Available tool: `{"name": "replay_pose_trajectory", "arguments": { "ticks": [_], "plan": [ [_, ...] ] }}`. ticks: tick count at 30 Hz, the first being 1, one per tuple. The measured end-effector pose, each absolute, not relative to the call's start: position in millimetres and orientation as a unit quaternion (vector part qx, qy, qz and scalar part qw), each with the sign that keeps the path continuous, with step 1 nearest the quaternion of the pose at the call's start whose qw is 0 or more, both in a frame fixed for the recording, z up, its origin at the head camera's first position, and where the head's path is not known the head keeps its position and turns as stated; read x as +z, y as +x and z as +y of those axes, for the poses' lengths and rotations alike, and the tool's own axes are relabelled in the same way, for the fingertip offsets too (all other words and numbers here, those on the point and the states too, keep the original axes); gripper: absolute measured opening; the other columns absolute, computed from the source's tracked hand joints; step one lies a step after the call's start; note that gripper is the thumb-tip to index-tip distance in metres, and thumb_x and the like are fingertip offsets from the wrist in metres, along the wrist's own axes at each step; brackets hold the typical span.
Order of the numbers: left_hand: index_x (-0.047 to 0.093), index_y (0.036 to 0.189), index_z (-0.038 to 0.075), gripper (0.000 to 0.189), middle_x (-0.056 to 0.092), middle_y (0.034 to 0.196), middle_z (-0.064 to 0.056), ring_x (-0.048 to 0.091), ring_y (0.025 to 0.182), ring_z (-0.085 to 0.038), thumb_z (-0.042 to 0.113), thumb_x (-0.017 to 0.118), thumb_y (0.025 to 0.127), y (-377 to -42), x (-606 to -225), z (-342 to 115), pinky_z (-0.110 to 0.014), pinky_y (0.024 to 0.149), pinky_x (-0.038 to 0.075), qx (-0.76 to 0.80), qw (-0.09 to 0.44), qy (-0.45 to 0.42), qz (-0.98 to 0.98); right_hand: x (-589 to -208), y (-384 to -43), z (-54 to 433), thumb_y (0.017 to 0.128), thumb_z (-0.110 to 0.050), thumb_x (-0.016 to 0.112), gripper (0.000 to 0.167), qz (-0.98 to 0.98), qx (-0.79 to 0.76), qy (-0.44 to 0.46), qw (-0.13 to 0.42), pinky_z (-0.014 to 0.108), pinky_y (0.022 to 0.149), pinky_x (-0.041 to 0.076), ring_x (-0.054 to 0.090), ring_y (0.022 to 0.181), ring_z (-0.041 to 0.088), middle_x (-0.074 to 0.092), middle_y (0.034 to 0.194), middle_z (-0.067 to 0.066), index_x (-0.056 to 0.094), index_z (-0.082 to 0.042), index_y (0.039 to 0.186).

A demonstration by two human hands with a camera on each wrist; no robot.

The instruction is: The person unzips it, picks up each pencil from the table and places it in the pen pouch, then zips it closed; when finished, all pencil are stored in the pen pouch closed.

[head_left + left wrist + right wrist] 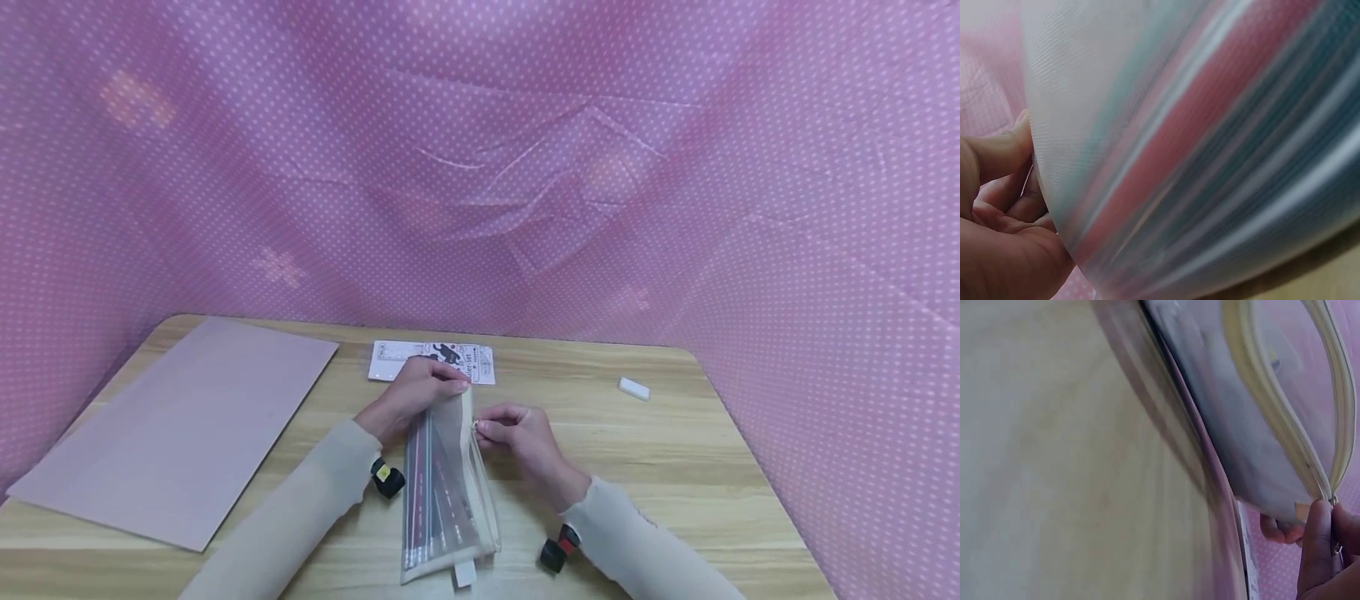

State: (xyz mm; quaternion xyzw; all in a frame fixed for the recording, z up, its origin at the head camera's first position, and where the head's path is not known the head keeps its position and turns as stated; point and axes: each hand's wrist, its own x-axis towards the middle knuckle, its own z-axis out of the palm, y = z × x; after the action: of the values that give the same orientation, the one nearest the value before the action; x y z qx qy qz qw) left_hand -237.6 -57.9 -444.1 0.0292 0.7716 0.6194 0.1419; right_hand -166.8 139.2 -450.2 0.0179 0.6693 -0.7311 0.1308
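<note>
A see-through mesh zipper pouch (442, 492) with a cream zipper stands tilted over the table, long pencil-like sticks in red and dark green showing inside. My left hand (417, 390) pinches its far top end between thumb and fingers; the left wrist view shows this hand (1007, 206) at the pouch's edge. With thumb and fingertips, my right hand (525, 437) pinches the zipper pull. The two zipper tapes (1282, 412) spread apart and meet at the slider, near the right fingertips (1317, 525). A small white piece (464, 573) pokes out beneath the pouch's near end.
Behind the left hand lies a flat ruler-set packet (480, 364), partly covered. A white eraser-like block (634, 388) is at the back right. One large pale pinkish board (187, 425) covers the table's left side. Pink dotted cloth (480, 167) hangs around the wooden table (660, 483).
</note>
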Motion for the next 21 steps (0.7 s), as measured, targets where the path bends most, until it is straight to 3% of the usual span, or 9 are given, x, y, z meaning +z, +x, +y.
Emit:
{"name": "replay_pose_trajectory", "arguments": {
  "ticks": [10,21],
  "plan": [
    [0.077,0.102,0.009,0.018,0.075,0.108,-0.009,0.065,0.090,-0.018,0.017,0.078,0.087,-244,-446,-61,-0.026,0.069,0.053,0.616,0.146,0.016,0.774,-451,-148,144,0.088,0.001,0.071,0.029,0.690,-0.703,0.004,0.172,0.027,0.075,0.063,0.071,0.071,0.006,0.076,0.081,-0.002,0.066,0.016,0.113],
    [0.078,0.101,0.008,0.016,0.074,0.108,-0.011,0.066,0.089,-0.020,0.013,0.077,0.086,-240,-448,-53,-0.027,0.070,0.054,0.604,0.130,0.028,0.786,-447,-138,151,0.088,0.003,0.071,0.029,0.693,-0.701,-0.018,0.168,0.026,0.074,0.063,0.072,0.072,0.007,0.077,0.082,0.001,0.065,0.019,0.111]
  ]
}}
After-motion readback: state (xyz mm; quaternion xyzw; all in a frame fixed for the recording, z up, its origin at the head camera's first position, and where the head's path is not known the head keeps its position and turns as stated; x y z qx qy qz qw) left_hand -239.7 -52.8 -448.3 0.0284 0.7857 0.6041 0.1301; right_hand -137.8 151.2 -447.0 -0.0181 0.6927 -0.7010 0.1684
